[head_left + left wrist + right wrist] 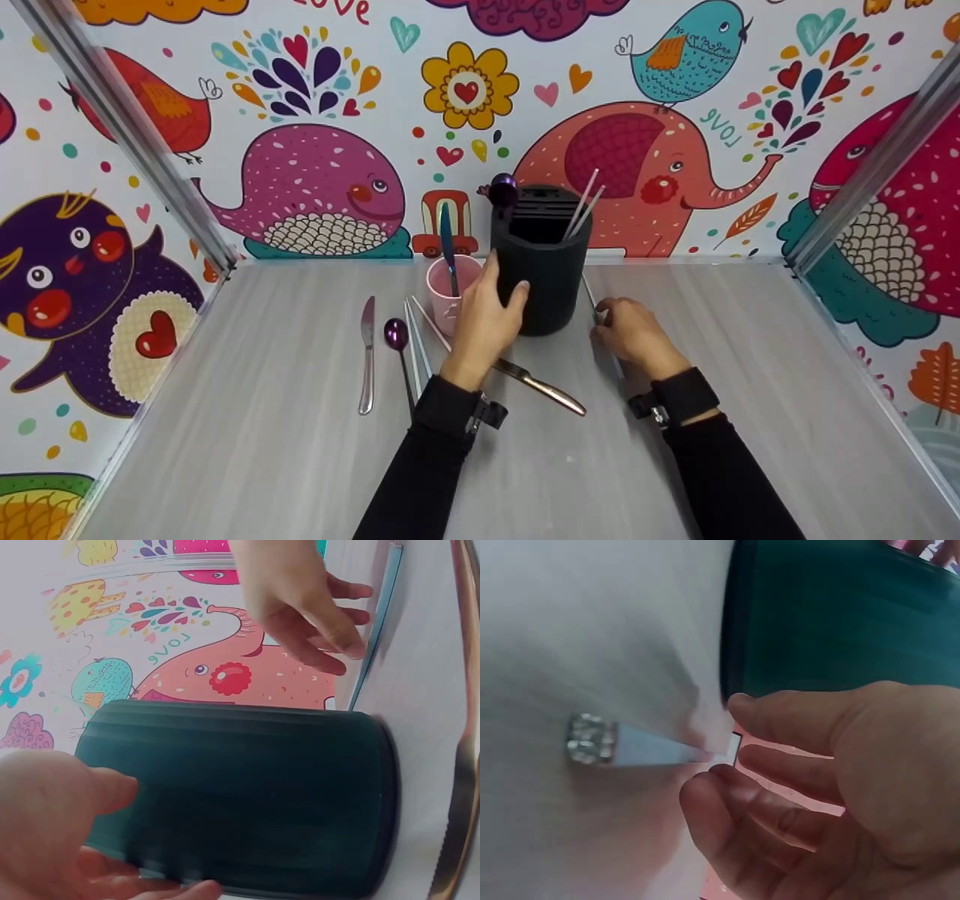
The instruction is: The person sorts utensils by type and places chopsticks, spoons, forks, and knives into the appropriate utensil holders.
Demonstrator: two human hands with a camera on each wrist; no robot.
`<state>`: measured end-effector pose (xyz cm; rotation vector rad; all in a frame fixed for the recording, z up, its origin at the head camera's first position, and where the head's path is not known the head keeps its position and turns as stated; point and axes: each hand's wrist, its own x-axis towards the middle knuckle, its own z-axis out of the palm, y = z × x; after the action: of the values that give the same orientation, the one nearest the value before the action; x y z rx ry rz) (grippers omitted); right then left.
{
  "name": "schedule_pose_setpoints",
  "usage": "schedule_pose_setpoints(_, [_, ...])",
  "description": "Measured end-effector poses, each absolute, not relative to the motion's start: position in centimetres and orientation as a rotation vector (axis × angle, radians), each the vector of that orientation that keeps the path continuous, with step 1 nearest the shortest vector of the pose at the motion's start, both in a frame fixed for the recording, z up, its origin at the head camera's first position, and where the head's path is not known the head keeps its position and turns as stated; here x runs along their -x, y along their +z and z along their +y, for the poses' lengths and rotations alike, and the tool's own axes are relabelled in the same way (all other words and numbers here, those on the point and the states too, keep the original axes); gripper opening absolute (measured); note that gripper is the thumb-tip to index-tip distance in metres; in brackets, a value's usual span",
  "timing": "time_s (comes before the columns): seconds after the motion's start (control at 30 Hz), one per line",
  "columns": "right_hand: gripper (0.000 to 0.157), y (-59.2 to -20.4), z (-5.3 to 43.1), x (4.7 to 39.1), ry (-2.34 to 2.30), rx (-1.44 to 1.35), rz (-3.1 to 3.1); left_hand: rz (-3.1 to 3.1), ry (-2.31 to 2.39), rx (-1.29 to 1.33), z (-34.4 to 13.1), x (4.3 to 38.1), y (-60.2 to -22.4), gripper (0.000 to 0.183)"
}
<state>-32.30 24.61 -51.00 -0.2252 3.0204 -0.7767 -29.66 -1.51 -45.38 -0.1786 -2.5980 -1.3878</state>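
Note:
My left hand (487, 319) rests against the left front of a black utensil holder (551, 292), thumb and fingers straight and spread on its wall. In the holder stand a purple spoon (504, 191) and two pale pink chopsticks (585, 206). My right hand (634, 334) is low over the table, right of the holder. Beneath its loosely bent fingers lies a pale chopstick (379, 622) with a glittery end (591, 739). A gap shows between thumb and fingers in the right wrist view.
A pink cup (442, 311) with a blue knife (448, 240) stands left of the holder. On the table lie a silver knife (367, 356), another purple spoon (397, 337), light blue chopsticks (416, 341), a pink chopstick (429, 321) and a gold knife (551, 391). Patterned walls enclose the table.

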Motion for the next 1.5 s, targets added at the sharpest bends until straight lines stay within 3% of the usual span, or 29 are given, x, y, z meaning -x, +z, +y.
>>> schedule_pose_setpoints(0.3, [0.036, -54.5, 26.7, 33.9, -0.833, 0.322, 3.043, -2.583, -1.381, 0.191, -1.5, 29.6, -45.5, 0.075])
schedule_pose_setpoints(0.53, [0.005, -51.3, 25.0, 32.3, -0.751, 0.194, 3.01, -2.605, -1.406, 0.181, -1.4, 29.7, -45.2, 0.076])
schedule_pose_setpoints(0.9, [0.026, -49.7, 23.9, 32.1, -1.002, 0.153, 3.053, -2.613, -1.394, 0.162, -1.6, 29.7, -45.2, 0.076])
schedule_pose_setpoints(1.23, [0.014, -49.6, 23.8, 32.3, -1.323, 0.162, 3.197, -2.594, -1.382, 0.176, -1.6, 29.7, -45.5, 0.076])
schedule_pose_setpoints(1.5, [0.022, -49.6, 24.0, 32.4, -1.448, 0.12, 3.189, -2.581, -1.363, 0.189, -1.5, 29.7, -45.6, 0.076])
